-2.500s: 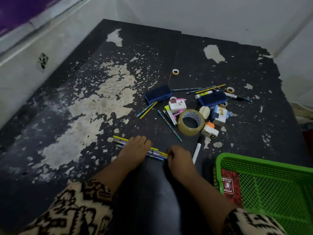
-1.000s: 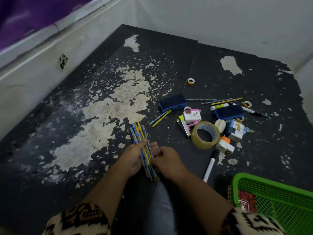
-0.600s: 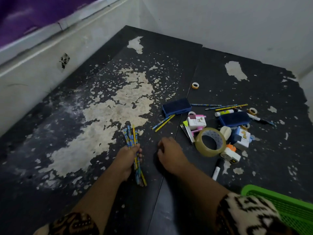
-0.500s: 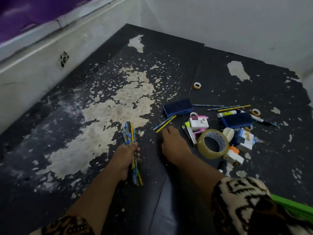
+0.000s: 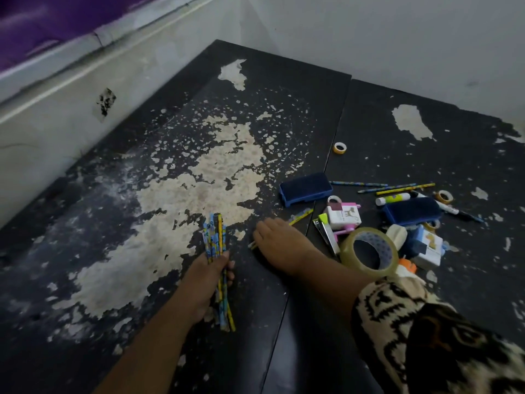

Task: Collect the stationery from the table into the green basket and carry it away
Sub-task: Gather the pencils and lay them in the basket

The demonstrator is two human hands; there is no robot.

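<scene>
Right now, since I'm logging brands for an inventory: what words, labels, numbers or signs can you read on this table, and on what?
No text here can be read.
Pink and white box: small dark print beside an animal picture, too blurred to read.
Glue stick: yellow-green label, print too small to read.
White and blue box: a yellowish mark, not legible as a letter or number.

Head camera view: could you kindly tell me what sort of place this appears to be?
Probably a plain room in a home or classroom: a worn black table with flaking paint stands in a corner of white walls, strewn with pencils, a tape roll and a board eraser.
</scene>
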